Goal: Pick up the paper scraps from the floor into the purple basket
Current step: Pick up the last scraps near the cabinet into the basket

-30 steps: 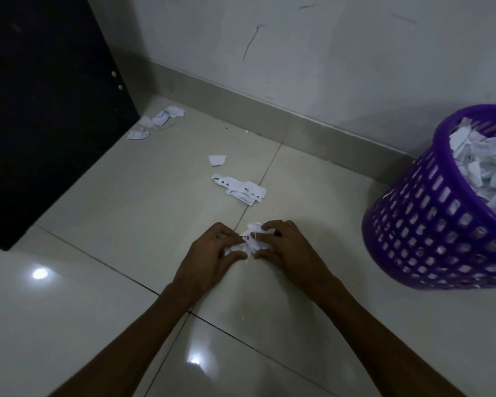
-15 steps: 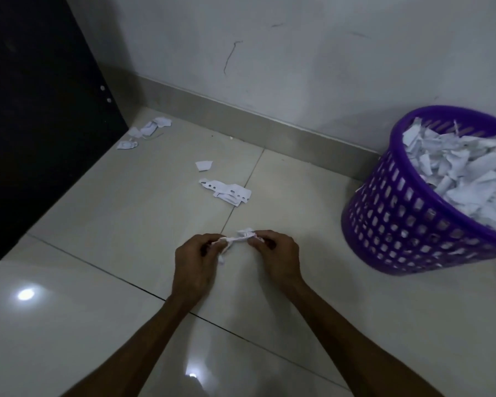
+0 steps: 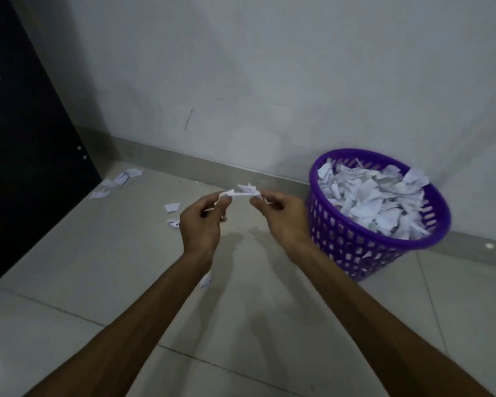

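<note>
While the purple basket (image 3: 380, 247) at right sits heaped with paper, both hands, left hand (image 3: 202, 222) and right hand (image 3: 284, 214), pinch a scrap bundle (image 3: 245, 191) mid-frame; loose scraps (image 3: 121, 180) remain on the floor (image 3: 98, 267) at left.

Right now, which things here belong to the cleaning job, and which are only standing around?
Part of the job:
- paper scraps held between both hands
- left hand, right hand
- purple basket, already holding scraps
- loose scraps on the floor

Just there:
- dark cabinet
- wall
</note>
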